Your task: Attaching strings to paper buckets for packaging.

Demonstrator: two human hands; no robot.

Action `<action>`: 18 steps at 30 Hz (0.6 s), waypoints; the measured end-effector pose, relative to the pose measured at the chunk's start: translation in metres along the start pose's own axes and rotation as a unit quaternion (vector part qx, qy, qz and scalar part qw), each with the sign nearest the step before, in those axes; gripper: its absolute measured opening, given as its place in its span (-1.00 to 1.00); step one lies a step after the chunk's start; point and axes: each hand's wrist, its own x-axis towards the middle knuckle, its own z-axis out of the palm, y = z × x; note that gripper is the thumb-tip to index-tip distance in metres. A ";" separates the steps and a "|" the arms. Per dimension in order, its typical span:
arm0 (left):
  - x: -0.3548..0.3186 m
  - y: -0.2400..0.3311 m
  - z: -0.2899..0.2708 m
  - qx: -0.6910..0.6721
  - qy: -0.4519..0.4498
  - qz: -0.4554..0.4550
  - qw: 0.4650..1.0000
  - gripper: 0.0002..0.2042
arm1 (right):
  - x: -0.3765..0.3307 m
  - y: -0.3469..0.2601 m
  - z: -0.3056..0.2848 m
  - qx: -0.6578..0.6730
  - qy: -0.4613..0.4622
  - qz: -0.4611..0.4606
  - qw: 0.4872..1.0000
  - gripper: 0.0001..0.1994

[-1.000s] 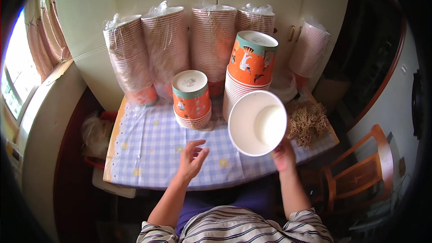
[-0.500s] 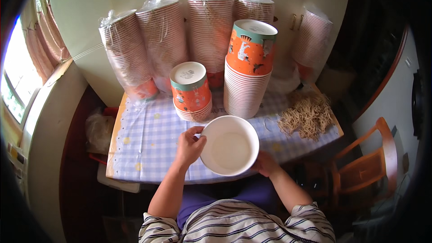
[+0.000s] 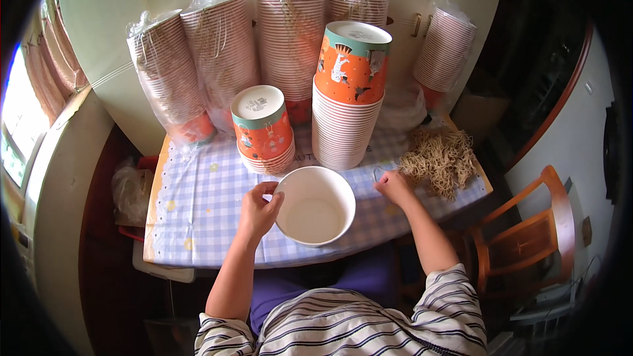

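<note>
A white-lined paper bucket (image 3: 316, 214) stands mouth up near the table's front edge, its inside bare. My left hand (image 3: 259, 209) grips its left rim, thumb over the edge and fingers outside. To the right, my right hand (image 3: 395, 186) is closed in a pinch beside a heap of thin tan cords (image 3: 438, 161). A fine loop of cord (image 3: 376, 174) shows at its fingertips. Behind the bucket stand a short upside-down stack of orange and green paper buckets (image 3: 264, 133) and a taller one (image 3: 349, 92).
Several tall stacks of buckets in clear plastic (image 3: 221, 46) line the table's back, with another wrapped stack (image 3: 445, 53) at the far right. A blue checked cloth (image 3: 198, 214) covers the table. A wooden chair (image 3: 527, 237) stands at the right.
My right hand has left the bucket's right side and moved up and right to the cords. The bucket now sits slightly further left, with my left hand still on it.
</note>
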 end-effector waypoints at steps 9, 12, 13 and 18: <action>-0.089 0.040 -0.006 -0.058 -0.002 0.251 0.966 -0.89 | -0.044 -0.026 0.025 0.280 0.086 -0.050 0.955 -0.89; -0.132 0.031 0.016 -0.211 -0.261 -0.057 0.940 -0.85 | -0.080 -0.067 0.006 0.318 0.078 -0.108 0.939 -0.94; -0.140 0.013 0.037 -0.254 -0.251 -0.077 0.931 -0.82 | -0.091 -0.075 0.004 0.324 0.091 -0.133 0.932 -0.94; -0.136 0.005 0.075 -0.414 -0.208 -0.336 0.820 -0.75 | -0.126 -0.099 0.000 0.211 0.120 -0.291 0.925 -0.85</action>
